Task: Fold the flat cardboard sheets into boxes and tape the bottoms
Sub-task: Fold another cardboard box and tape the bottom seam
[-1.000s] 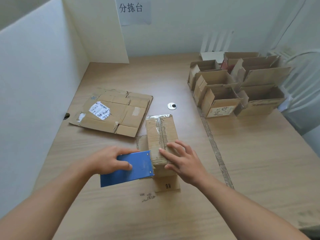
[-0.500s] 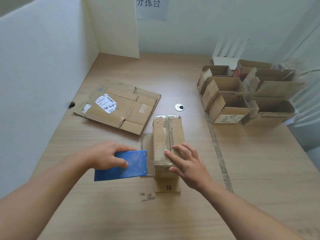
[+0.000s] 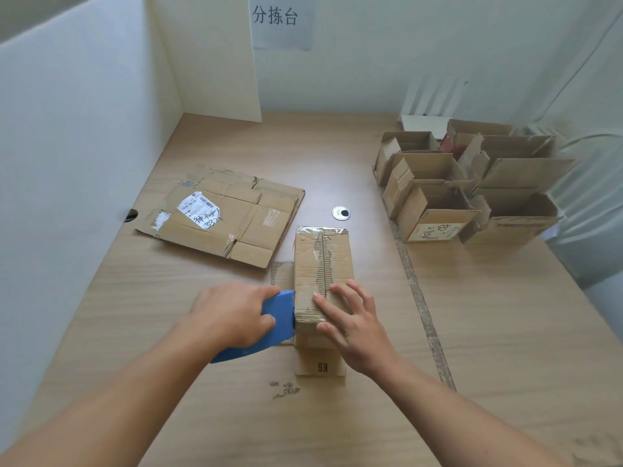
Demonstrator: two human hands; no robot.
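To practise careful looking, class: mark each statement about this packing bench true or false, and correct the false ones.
1. The left hand holds a blue scraper against the taped box side. True.
2. The right hand grips a tape roll. False: it lies flat on the box, fingers spread.
3. The flat cardboard sheets lie left of the box. True.
4. The open boxes sit on those sheets. False: they stand apart, far right.
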